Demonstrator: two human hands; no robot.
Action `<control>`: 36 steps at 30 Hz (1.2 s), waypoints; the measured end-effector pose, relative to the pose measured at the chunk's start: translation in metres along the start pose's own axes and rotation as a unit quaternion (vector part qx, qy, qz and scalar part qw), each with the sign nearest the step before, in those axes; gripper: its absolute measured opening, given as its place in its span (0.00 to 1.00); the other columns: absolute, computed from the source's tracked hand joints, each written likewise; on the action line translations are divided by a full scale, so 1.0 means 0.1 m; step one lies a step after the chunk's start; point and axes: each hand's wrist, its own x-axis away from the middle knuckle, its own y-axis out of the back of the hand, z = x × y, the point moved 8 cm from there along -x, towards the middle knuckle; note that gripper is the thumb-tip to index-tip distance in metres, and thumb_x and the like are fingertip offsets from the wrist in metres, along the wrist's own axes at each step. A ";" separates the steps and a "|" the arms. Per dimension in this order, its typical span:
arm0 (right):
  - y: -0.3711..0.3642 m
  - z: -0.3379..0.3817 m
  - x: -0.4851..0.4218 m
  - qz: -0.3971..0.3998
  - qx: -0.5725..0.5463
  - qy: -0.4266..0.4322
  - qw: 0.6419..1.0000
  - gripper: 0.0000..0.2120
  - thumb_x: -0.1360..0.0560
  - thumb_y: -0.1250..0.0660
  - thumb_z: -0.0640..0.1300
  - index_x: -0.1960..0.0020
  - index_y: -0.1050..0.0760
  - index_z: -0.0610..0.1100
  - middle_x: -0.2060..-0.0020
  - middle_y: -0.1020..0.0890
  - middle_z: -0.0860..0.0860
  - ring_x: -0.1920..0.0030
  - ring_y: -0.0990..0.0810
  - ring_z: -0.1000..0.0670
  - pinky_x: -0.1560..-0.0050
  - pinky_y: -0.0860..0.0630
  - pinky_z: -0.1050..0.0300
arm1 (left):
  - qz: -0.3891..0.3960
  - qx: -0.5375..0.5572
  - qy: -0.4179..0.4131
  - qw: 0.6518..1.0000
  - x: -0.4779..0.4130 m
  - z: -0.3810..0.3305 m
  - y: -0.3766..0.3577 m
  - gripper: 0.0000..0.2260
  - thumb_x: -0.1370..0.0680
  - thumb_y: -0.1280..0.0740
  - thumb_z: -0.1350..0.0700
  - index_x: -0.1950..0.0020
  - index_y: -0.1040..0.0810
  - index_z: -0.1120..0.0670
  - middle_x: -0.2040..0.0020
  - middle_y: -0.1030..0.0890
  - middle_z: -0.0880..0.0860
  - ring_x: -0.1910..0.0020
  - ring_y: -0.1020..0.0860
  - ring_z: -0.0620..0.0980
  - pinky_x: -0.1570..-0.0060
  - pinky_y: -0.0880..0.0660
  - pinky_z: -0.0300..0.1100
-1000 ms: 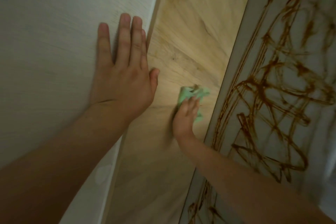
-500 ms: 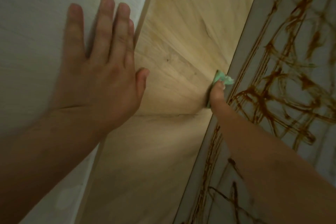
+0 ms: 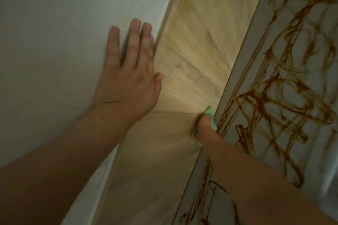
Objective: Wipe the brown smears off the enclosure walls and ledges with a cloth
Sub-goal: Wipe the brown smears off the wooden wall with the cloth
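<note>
A light wooden panel [image 3: 192, 56] runs between a plain white wall [image 3: 64, 42] on the left and a grey-white wall [image 3: 292, 133] on the right covered in brown smears [image 3: 259, 100]. My left hand [image 3: 129, 78] lies flat on the white wall beside the panel's edge, fingers straight. My right hand [image 3: 205, 124] is deep in the corner where the wooden panel meets the smeared wall and presses a small green cloth [image 3: 210, 112] there. Only the back of that hand shows; its fingers are hidden behind the cloth.
The smeared wall's pale edge strip [image 3: 243, 56] carries thin brown lines along its length. A seam [image 3: 175, 113] crosses the wooden panel at the level of the cloth. The lower part of the enclosure is dim.
My right hand with the green cloth moved from the middle of the wooden panel to its right edge against the smeared wall. My left hand stays flat on the white wall.
</note>
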 end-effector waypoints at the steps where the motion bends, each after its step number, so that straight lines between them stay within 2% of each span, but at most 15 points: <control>1: -0.06 0.03 -0.05 -0.010 0.005 0.021 1.000 0.43 0.22 0.47 0.72 0.17 0.43 0.46 0.22 0.34 0.47 0.23 0.34 0.41 0.22 0.39 0.41 | 0.000 0.001 -0.001 1.000 0.01 0.00 0.01 0.34 0.15 0.58 0.44 0.18 0.56 0.67 0.17 0.56 0.66 0.18 0.58 0.67 0.24 0.61 0.69; 3: -0.28 0.27 0.21 0.006 0.036 0.086 0.996 0.39 0.21 0.51 0.69 0.16 0.47 0.52 0.18 0.40 0.47 0.20 0.40 0.41 0.20 0.46 0.39 | -0.007 0.006 0.001 1.000 0.02 0.00 0.00 0.34 0.15 0.57 0.44 0.18 0.56 0.68 0.17 0.56 0.66 0.18 0.58 0.67 0.24 0.62 0.69; 5: -0.51 0.69 0.94 0.034 0.104 0.241 0.964 0.30 0.15 0.54 0.62 0.15 0.52 0.54 0.16 0.50 0.48 0.17 0.50 0.42 0.18 0.54 0.39 | -0.011 0.017 0.004 1.000 0.01 0.02 0.01 0.34 0.15 0.56 0.44 0.18 0.56 0.68 0.17 0.56 0.66 0.18 0.59 0.67 0.24 0.64 0.68; 7: -0.78 1.07 1.75 0.096 0.169 0.446 0.874 0.28 0.13 0.55 0.58 0.16 0.57 0.56 0.16 0.59 0.53 0.17 0.61 0.49 0.18 0.63 0.44 | -0.009 0.023 0.005 1.000 0.01 0.02 0.03 0.34 0.15 0.56 0.45 0.18 0.57 0.68 0.17 0.57 0.66 0.18 0.60 0.67 0.24 0.66 0.68; 9: -0.97 1.28 2.37 0.149 0.194 0.630 0.737 0.27 0.13 0.52 0.56 0.17 0.59 0.60 0.18 0.61 0.58 0.18 0.65 0.52 0.19 0.65 0.49 | -0.005 0.006 0.007 1.000 0.01 0.01 0.00 0.34 0.15 0.58 0.45 0.18 0.58 0.68 0.17 0.58 0.66 0.18 0.61 0.67 0.24 0.65 0.68; 11: -1.00 1.50 2.37 0.128 0.212 0.705 0.664 0.27 0.14 0.51 0.54 0.17 0.56 0.58 0.19 0.57 0.60 0.17 0.61 0.50 0.18 0.61 0.49 | -0.006 0.006 0.005 1.000 0.01 0.01 0.01 0.34 0.15 0.58 0.45 0.18 0.59 0.68 0.17 0.58 0.66 0.18 0.61 0.67 0.24 0.64 0.68; 12: -0.95 1.64 2.12 0.102 0.214 0.686 0.688 0.27 0.14 0.52 0.54 0.16 0.54 0.55 0.18 0.55 0.58 0.16 0.58 0.49 0.18 0.60 0.49 | -0.006 0.014 0.004 1.000 0.02 0.01 0.01 0.34 0.15 0.57 0.45 0.18 0.58 0.68 0.17 0.58 0.66 0.18 0.61 0.67 0.24 0.65 0.68; 15: -0.69 1.81 1.03 0.055 0.155 0.410 0.897 0.28 0.13 0.55 0.56 0.15 0.53 0.51 0.16 0.54 0.51 0.16 0.55 0.46 0.18 0.59 0.47 | -0.011 0.020 0.011 1.000 0.03 0.03 0.00 0.33 0.15 0.57 0.45 0.18 0.57 0.68 0.17 0.57 0.66 0.18 0.60 0.67 0.23 0.63 0.69; 17: -0.60 1.70 0.85 0.049 0.160 0.313 0.935 0.28 0.13 0.56 0.57 0.15 0.53 0.52 0.16 0.56 0.50 0.16 0.55 0.44 0.18 0.58 0.43 | -0.007 0.017 0.009 1.000 0.01 0.02 0.00 0.34 0.15 0.57 0.45 0.18 0.57 0.68 0.17 0.57 0.66 0.18 0.60 0.67 0.24 0.64 0.69; 19: -0.70 1.61 1.23 0.082 0.188 0.391 0.897 0.28 0.13 0.55 0.56 0.15 0.55 0.51 0.16 0.58 0.50 0.16 0.57 0.45 0.18 0.59 0.44 | -0.005 0.017 0.009 1.000 0.01 0.02 0.00 0.34 0.15 0.57 0.44 0.18 0.57 0.68 0.17 0.57 0.66 0.18 0.60 0.67 0.24 0.64 0.69; 22: -0.92 1.37 2.19 0.156 0.269 0.604 0.734 0.30 0.14 0.52 0.55 0.16 0.60 0.54 0.17 0.63 0.52 0.18 0.65 0.48 0.19 0.63 0.47 | -0.003 0.018 0.008 1.000 0.00 0.01 0.00 0.35 0.15 0.57 0.43 0.18 0.57 0.68 0.17 0.58 0.67 0.18 0.60 0.67 0.24 0.64 0.69; 24: -1.03 1.57 2.54 0.155 0.270 0.680 0.664 0.31 0.15 0.51 0.57 0.16 0.59 0.58 0.17 0.61 0.52 0.18 0.65 0.47 0.19 0.63 0.45 | -0.004 0.019 0.006 1.000 0.01 0.02 0.00 0.35 0.15 0.56 0.43 0.18 0.56 0.68 0.17 0.57 0.67 0.18 0.60 0.67 0.24 0.64 0.69; 25: -1.09 1.80 2.61 0.140 0.262 0.690 0.660 0.31 0.16 0.51 0.59 0.16 0.57 0.57 0.16 0.59 0.50 0.17 0.64 0.46 0.19 0.62 0.43 | -0.005 0.022 0.005 1.000 0.01 0.02 0.00 0.35 0.16 0.55 0.43 0.18 0.56 0.68 0.17 0.57 0.67 0.18 0.60 0.67 0.23 0.64 0.69; 30: -1.24 2.64 2.58 0.102 0.224 0.633 0.734 0.31 0.15 0.49 0.60 0.15 0.54 0.56 0.16 0.55 0.49 0.17 0.58 0.46 0.19 0.55 0.36 | -0.005 0.032 0.003 0.999 0.01 0.01 0.01 0.36 0.16 0.53 0.43 0.19 0.55 0.69 0.17 0.56 0.67 0.18 0.59 0.67 0.23 0.62 0.70; 36: -0.87 1.39 2.50 0.196 0.347 0.694 0.600 0.37 0.19 0.43 0.62 0.17 0.59 0.62 0.17 0.56 0.51 0.17 0.61 0.44 0.19 0.52 0.37 | 0.000 0.035 0.001 0.999 0.01 0.02 0.00 0.37 0.17 0.55 0.41 0.18 0.55 0.68 0.17 0.57 0.68 0.18 0.60 0.67 0.23 0.64 0.69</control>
